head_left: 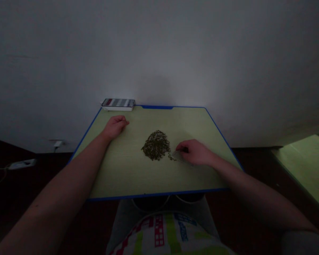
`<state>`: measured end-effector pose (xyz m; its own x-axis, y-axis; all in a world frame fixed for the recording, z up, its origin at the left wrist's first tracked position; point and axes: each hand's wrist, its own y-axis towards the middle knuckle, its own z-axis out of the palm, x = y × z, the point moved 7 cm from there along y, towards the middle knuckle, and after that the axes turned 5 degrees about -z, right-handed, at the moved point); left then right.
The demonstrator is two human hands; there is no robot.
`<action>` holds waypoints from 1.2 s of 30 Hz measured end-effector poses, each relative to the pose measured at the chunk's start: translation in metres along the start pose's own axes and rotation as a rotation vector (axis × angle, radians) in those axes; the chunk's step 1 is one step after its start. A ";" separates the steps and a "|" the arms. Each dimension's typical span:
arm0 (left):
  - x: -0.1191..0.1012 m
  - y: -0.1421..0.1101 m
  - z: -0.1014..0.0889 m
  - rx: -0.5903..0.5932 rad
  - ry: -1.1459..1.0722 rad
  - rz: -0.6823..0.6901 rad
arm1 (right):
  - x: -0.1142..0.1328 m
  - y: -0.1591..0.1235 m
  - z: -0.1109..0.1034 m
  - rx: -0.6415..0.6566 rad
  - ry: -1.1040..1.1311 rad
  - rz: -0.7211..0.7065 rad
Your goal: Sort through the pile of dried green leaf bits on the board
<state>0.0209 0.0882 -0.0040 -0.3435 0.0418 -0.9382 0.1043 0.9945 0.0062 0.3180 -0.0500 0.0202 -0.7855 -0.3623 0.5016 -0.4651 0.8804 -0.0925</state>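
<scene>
A pile of small greenish-brown grains point(156, 145), perhaps beans or seeds, lies in the middle of the small table. My left hand point(115, 126) rests on the tabletop to the left of the pile and behind it, with its fingers curled into a loose fist. Just right of the pile, my right hand point(192, 151) is low over the surface, its fingers bent and thumb drawn in. What its fingertips hold, if anything, is too dark to see. A few loose grains point(171, 157) and a pale, blurred patch lie between the pile and my right fingertips.
The pale tabletop point(127, 177) has a blue edge and stands against a grey wall point(159, 53). A phone point(118, 102) lies on a white box at the back left corner. A power strip point(22, 164) and a plugged-in adapter point(57, 143) are at the far left.
</scene>
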 end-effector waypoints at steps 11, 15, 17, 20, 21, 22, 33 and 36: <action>-0.007 -0.004 0.001 -0.010 0.015 -0.003 | -0.002 0.007 0.000 -0.024 0.023 -0.016; -0.005 -0.003 0.000 -0.013 0.021 0.003 | 0.001 0.004 0.002 0.007 0.023 -0.043; -0.004 -0.002 0.000 -0.006 0.010 0.009 | 0.002 0.003 0.002 0.007 0.020 -0.042; -0.002 -0.001 0.000 -0.001 0.001 0.013 | 0.003 0.002 0.002 0.010 0.008 -0.039; -0.001 -0.001 0.001 -0.002 0.006 0.011 | 0.004 0.001 0.002 0.011 -0.002 -0.039; -0.001 0.000 0.000 -0.005 0.014 0.008 | 0.004 0.001 0.002 0.011 -0.013 -0.038; -0.005 -0.002 0.001 -0.001 0.010 0.009 | 0.003 0.007 0.001 -0.017 -0.007 -0.012; -0.005 -0.002 0.001 0.004 0.007 0.014 | 0.006 0.010 0.002 -0.004 0.001 -0.033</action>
<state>0.0235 0.0859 0.0000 -0.3489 0.0567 -0.9354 0.1130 0.9934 0.0180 0.3078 -0.0439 0.0201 -0.7693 -0.3914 0.5050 -0.4897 0.8689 -0.0726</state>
